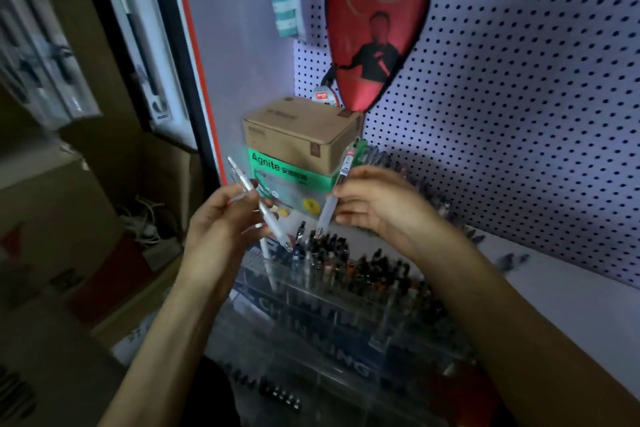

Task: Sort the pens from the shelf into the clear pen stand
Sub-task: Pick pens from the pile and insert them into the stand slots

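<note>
1. The left hand (221,215) is pinching a pale pen (258,203) around mid-barrel, thumb and fingers curled round it; a second pale barrel seems to be lying under the same fingers, though blur is making that hard to confirm.
2. The right hand (377,204) is holding a clear pen (334,198) between thumb and fingertips, just below its dark labelled upper part.
3. Both pens are pointing tip-down and leaning toward each other, their tips nearly meeting below and between the two hands.
4. The stand (346,308) is sitting directly under the hands, nearer the body, already crowded with upright pens (367,270), their caps just beneath the held tips.
5. Judging by look, each pen is handling as a light, stiff plastic stick with a smooth, somewhat slippery barrel, so a mid-barrel pinch is giving the best steering; the frosted grip section near the tip is probably offering more friction.
6. More pens on the shelf (426,184) are lying beyond the right hand, along the pegboard (519,80), blurred.
7. A free slot is needing careful aim, since the packed neighbours could be deflecting a tip.
</note>
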Available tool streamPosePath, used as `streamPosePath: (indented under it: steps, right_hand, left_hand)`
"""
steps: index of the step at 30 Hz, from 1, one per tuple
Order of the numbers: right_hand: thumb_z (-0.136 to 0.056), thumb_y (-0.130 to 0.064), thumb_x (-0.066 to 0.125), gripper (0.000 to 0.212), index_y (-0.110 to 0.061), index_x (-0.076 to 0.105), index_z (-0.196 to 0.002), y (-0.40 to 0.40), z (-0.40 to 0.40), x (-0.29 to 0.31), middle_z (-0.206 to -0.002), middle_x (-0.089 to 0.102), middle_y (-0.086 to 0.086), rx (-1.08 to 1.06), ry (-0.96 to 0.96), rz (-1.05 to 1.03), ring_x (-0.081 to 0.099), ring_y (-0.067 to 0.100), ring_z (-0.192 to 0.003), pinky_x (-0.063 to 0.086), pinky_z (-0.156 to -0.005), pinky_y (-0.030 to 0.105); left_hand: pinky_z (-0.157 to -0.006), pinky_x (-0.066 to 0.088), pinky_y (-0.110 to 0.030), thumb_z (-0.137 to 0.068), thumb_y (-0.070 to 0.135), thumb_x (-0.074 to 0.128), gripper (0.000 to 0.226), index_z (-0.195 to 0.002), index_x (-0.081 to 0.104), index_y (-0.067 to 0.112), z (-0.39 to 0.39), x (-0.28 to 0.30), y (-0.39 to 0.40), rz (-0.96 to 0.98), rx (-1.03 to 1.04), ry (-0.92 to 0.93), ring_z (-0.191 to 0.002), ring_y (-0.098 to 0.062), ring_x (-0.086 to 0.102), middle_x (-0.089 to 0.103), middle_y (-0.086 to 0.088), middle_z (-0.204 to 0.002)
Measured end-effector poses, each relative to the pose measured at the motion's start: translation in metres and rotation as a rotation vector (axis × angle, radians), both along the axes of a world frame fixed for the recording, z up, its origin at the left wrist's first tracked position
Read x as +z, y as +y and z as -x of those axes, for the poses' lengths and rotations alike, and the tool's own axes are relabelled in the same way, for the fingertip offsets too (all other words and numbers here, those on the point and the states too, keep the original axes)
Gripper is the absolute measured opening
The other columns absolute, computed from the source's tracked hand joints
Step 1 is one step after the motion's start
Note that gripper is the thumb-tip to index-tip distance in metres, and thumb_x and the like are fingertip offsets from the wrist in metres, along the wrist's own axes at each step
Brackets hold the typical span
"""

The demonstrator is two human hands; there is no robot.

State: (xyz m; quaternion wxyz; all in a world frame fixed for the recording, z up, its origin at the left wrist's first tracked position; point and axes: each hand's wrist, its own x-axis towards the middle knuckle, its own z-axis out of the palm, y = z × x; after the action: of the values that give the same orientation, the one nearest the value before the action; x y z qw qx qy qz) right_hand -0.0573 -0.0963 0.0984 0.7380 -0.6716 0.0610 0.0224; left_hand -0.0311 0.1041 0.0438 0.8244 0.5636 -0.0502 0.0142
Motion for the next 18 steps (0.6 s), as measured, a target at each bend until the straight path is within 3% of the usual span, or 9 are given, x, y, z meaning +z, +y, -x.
streamPosePath:
  steps: [4,8,10,12,15,18]
  right_hand:
    - [-0.085,0.003,0.068,0.031,-0.008,0.061,-0.113,0.035,-0.023,-0.003,-0.093,0.073,0.019,0.015,-0.030,0.180,0.071,0.022,-0.073,0.061,-0.066,0.028]
    - [-0.087,0.001,0.065,0.017,-0.009,0.059,-0.100,0.058,-0.044,-0.004,-0.082,0.070,0.008,0.020,-0.092,0.429,0.067,0.013,-0.064,0.060,-0.064,0.026]
    - [-0.084,-0.004,0.067,0.014,-0.010,0.058,-0.094,0.061,-0.050,-0.010,-0.083,0.071,0.007,0.024,-0.140,0.623,0.069,0.019,-0.070,0.058,-0.067,0.035]
    - [-0.081,-0.011,0.070,0.014,-0.013,0.057,-0.088,0.063,-0.052,-0.019,-0.085,0.072,0.006,0.052,-0.157,0.801,0.069,0.024,-0.080,0.052,-0.068,0.034]
    - [-0.081,-0.014,0.072,0.012,-0.015,0.062,-0.087,0.059,-0.051,-0.033,-0.087,0.073,-0.001,0.086,-0.144,0.841,0.068,0.016,-0.082,0.048,-0.069,0.024]
    - [-0.082,-0.014,0.073,0.010,-0.018,0.066,-0.088,0.051,-0.049,-0.039,-0.085,0.072,-0.008,0.083,-0.128,0.829,0.067,0.007,-0.080,0.049,-0.073,0.021]
  left_hand:
    - [-0.071,0.057,-0.037,-0.096,0.011,0.058,0.012,-0.104,0.062,0.003,-0.010,-0.024,0.019,-0.095,0.168,-0.024,-0.084,-0.031,0.070,0.070,-0.020,-0.096]
    - [-0.074,0.060,-0.036,-0.095,0.006,0.059,0.016,-0.109,0.059,-0.002,-0.015,-0.038,0.021,-0.116,0.171,-0.030,-0.091,-0.033,0.070,0.070,-0.021,-0.099]
    - [-0.079,0.059,-0.044,-0.092,0.006,0.062,0.013,-0.104,0.059,0.002,-0.018,-0.044,0.019,-0.178,0.142,-0.090,-0.092,-0.036,0.069,0.069,-0.022,-0.098]
    - [-0.079,0.058,-0.049,-0.089,0.006,0.067,0.009,-0.094,0.060,0.010,-0.021,-0.052,0.016,-0.320,0.119,-0.163,-0.086,-0.030,0.069,0.069,-0.016,-0.089]
    - [-0.076,0.057,-0.043,-0.088,0.009,0.069,0.011,-0.091,0.060,0.015,-0.022,-0.060,0.010,-0.472,0.070,-0.182,-0.079,-0.020,0.067,0.068,-0.005,-0.083]
    - [-0.072,0.054,-0.024,-0.087,0.008,0.069,0.015,-0.098,0.064,0.017,-0.023,-0.063,0.009,-0.581,0.079,-0.216,-0.076,-0.009,0.066,0.069,0.004,-0.085]
